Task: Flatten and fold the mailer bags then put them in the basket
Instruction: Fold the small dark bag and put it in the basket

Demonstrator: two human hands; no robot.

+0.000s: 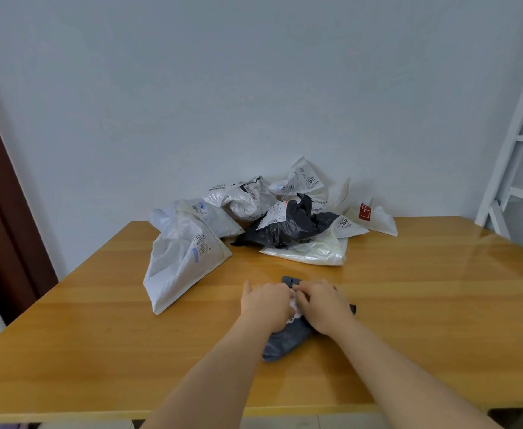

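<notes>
Mailer bag (pixel 285 339) beneath both hands' fingers (pixel 303 294)

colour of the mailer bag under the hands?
Dark grey mailer bag, with a bit of white label showing between the hands; head view.

Soft, even daylight fills the scene, cool and slightly dim on the wall (pixel 254 88). The light seems to come from the right of the hands, where a glossy sheen lies on the table (pixel 439 274). Shadows are faint, thin ones hugging the left hand (pixel 266 301) and right hand (pixel 322 305). Wide-angle distortion bends the white frame (pixel 514 144) at the far right. Fine detail is soft; label print beyond the hands is barely legible.
</notes>
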